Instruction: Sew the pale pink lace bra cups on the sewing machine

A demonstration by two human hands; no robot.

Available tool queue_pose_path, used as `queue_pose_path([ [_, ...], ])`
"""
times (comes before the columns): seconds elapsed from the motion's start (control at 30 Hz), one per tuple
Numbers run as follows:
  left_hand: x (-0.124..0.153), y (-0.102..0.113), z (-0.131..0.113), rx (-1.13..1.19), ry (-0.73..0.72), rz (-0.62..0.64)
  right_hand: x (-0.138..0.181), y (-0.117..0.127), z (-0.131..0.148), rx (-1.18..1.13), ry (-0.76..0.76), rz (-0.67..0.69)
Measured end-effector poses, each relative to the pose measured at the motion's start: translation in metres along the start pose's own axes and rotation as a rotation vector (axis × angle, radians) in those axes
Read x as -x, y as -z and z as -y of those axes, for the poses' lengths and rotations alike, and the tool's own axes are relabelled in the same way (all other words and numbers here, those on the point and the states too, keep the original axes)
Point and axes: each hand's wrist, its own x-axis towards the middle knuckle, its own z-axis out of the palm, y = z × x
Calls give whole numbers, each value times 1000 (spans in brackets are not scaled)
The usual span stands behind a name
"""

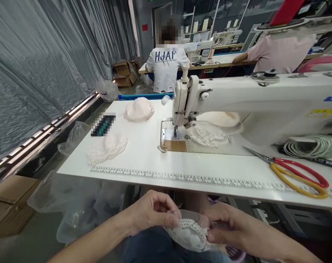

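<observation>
A white lace-trimmed fabric cup [189,233] is held above my lap, below the front edge of the sewing table [144,160]. My left hand [157,212] pinches its left end between thumb and fingers. On the opposite end, my right hand [223,226] grips the cloth with the thumb on top. Sheer fabric shows between the hands, with a scalloped lace band across the middle. Over the table stands a white sewing machine [188,102]. More white lace [208,135] lies under its arm, right of the presser foot [176,132].
Pale pink cup pieces [139,109] lie at the table's left, with a lacy one [108,148] nearer. Red-and-yellow-handled scissors [300,177] and coiled cord [311,146] rest at right. Plastic bags [78,204] and a carton [14,204] stand left below. A co-worker [167,65] sits ahead.
</observation>
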Motion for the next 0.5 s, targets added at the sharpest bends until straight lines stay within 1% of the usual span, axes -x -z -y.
queue_pose_path([
  [0.1,5,-4,15,-9,64,-21,8,-10,-15,-156,-44,25],
  [0.17,7,-7,23,-24,84,-41,13,-15,-24,-153,-36,38],
  [0.27,11,-9,29,-55,109,-30,16,-22,-33,-128,-6,67],
  [0.4,16,-7,31,-109,136,-33,12,-31,-37,-118,7,14],
  [0.5,17,-4,36,-83,129,-45,8,-34,-39,-159,-17,-13],
])
